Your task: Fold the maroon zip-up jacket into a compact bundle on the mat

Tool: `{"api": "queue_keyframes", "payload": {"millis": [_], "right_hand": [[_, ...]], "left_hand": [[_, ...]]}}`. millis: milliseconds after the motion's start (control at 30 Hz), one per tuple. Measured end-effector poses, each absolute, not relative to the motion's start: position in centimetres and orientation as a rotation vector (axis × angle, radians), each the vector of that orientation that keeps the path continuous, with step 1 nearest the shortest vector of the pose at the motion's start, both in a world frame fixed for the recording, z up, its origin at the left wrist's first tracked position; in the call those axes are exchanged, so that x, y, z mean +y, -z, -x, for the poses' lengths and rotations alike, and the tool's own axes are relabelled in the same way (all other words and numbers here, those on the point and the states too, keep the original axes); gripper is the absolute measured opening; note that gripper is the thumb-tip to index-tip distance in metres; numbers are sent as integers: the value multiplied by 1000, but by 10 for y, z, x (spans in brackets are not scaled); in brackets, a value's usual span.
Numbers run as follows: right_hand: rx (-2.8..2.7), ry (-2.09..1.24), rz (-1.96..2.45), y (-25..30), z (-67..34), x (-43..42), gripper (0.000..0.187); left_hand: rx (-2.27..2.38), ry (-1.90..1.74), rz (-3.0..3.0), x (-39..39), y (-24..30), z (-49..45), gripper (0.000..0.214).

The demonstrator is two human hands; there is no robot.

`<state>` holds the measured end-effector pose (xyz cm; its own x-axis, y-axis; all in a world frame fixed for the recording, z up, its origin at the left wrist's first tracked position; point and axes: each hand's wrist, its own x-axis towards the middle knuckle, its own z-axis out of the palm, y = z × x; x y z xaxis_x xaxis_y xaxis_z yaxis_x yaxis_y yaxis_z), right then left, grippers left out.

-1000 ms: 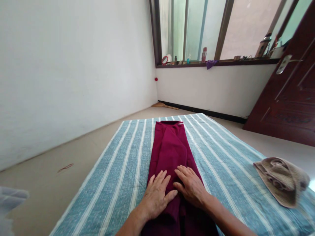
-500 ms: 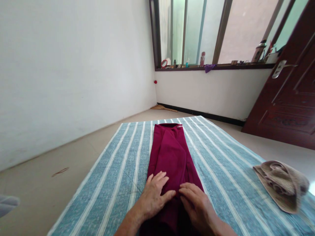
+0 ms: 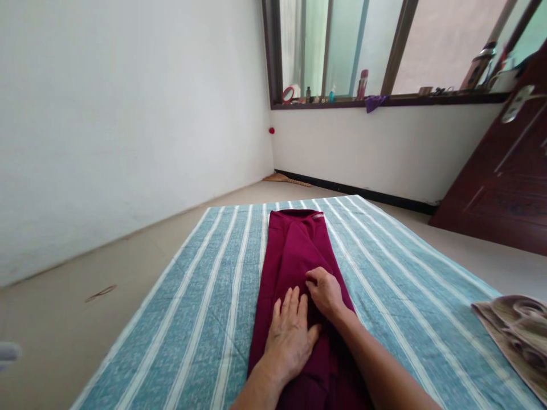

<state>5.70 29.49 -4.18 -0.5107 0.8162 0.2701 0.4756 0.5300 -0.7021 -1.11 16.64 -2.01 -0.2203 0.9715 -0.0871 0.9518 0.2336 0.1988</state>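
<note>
A maroon garment [image 3: 294, 245], folded into a long narrow strip, lies lengthwise on the striped sheet. Its far end has a dark opening and a small pale patch at the right corner; whether it is a top or trousers I cannot tell. My left hand [image 3: 292, 329] rests flat on the nearer part of the cloth, fingers stretched out. Just ahead and to the right, my right hand [image 3: 325, 291] has its fingers curled and pinched on the garment's upper layer. My forearms cover part of the near end.
A blue-green sheet with white stripes [image 3: 213, 273] covers the bed. A brown rolled item [image 3: 519, 330] lies at the right edge. Beyond are a broom [image 3: 286, 179] on the floor, a window sill with bottles [image 3: 362, 84], and a dark red door [image 3: 496, 188]. A thin loop [image 3: 101, 293] lies on the floor.
My right hand has moved farther forward along the garment and its fingers have curled. My left hand has shifted forward and slightly right, lying flatter. The view has turned slightly.
</note>
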Motion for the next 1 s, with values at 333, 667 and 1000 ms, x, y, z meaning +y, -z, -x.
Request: {"api": "queue_keyframes", "payload": {"millis": [333, 667, 1000], "right_hand": [[-2417, -539, 1110, 41, -51, 295, 16], [-2423, -448, 1131, 45, -42, 295, 23], [-2207, -638, 1141, 53, -52, 319, 27]], "left_hand": [[2301, -172, -1840, 167, 23, 11, 64], [2286, -241, -1839, 165, 27, 11, 66], [2301, -305, -1878, 165, 38, 13, 66]]}}
